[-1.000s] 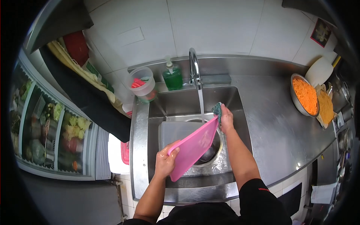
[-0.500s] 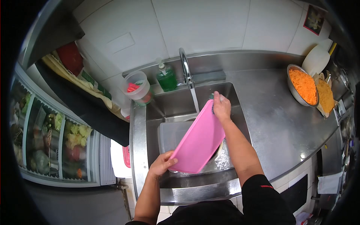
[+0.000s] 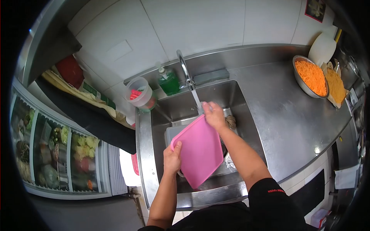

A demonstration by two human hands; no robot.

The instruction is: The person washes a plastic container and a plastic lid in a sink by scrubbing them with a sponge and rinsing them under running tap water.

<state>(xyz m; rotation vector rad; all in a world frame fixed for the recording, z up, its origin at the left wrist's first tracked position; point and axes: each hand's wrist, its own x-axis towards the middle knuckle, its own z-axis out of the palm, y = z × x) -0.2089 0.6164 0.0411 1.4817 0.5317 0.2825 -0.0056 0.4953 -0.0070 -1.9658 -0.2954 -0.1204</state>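
Note:
A flat pink board or lid [image 3: 200, 150] is tilted over the steel sink [image 3: 252, 127]. My left hand [image 3: 172, 157] grips its left edge, thumb on top. At its upper corner, under the stream from the faucet [image 3: 185, 71], is my right hand [image 3: 214, 115], with its fingers closed on that corner. Whether the right hand also holds something small is hidden. Below the board lies a grey translucent container [image 3: 173, 133], mostly covered. A brownish-green scrubber [image 3: 231, 121] shows in the sink just right of my right hand.
Behind the sink stand a green soap bottle [image 3: 168, 81] and a clear tub [image 3: 139, 93] with red items. At the right are a bowl of shredded orange food [image 3: 310, 78], a tray of yellowish food [image 3: 336, 87] and a white jug [image 3: 322, 49]. A glass-topped food case [image 3: 61, 154] is at left.
The pink board has turned, and its upper corner has come under the water. The scrubber has left my right hand and now lies in the sink. The view has shifted and tilted.

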